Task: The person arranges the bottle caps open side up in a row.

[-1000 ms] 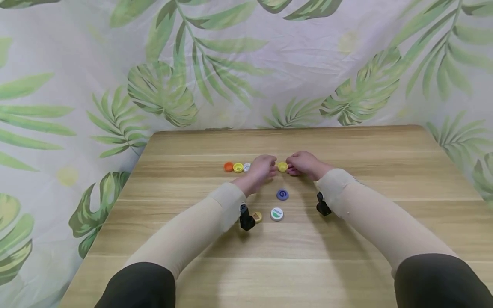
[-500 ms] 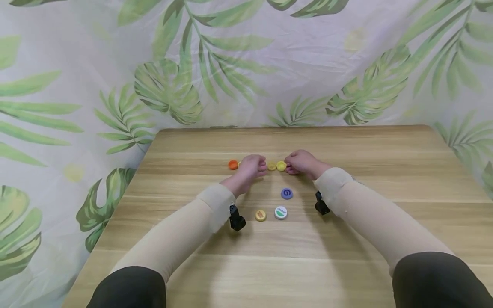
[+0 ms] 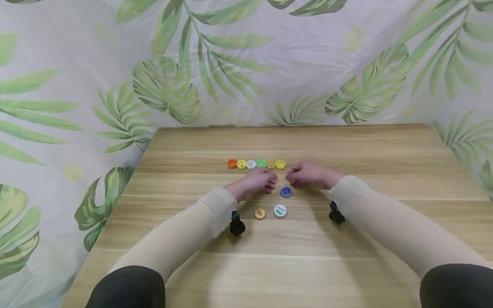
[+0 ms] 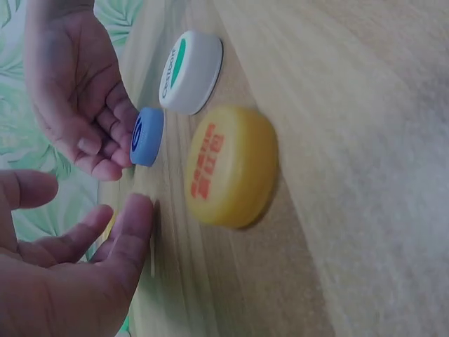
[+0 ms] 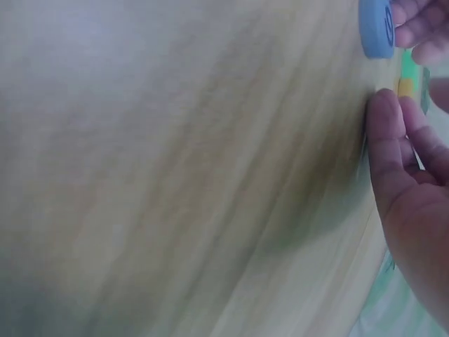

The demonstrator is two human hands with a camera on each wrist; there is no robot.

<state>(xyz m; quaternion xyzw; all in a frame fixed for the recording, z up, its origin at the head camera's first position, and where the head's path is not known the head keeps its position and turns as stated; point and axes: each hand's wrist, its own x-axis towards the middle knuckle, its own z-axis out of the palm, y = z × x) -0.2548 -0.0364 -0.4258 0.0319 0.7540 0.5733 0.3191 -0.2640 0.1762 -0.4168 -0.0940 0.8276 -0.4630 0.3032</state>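
Note:
In the head view, a row of plastic bottle caps lies across the table: an orange cap [image 3: 232, 163], a yellow cap [image 3: 241, 164], a white cap [image 3: 251, 164], a green cap [image 3: 261, 163], a dull yellow cap [image 3: 271, 164] and a bright yellow cap [image 3: 280, 164]. My left hand [image 3: 259, 181] is just below the row, loosely bent and holding nothing. To its right, my right hand [image 3: 311, 175] holds nothing either, its fingertips beyond the blue cap [image 3: 286, 192]. The left wrist view shows both hands, the left one [image 4: 77, 267] with fingers spread apart.
Nearer me lie a white cap with a green mark [image 3: 280, 211] and a golden-yellow cap with red print [image 3: 259, 214]. The wooden table [image 3: 385, 162] ends against a leaf-patterned cloth [image 3: 246, 85].
Both hands have drawn back from the row toward me, toward the blue cap. The white and green caps that the left hand covered now show. The row's caps stay put.

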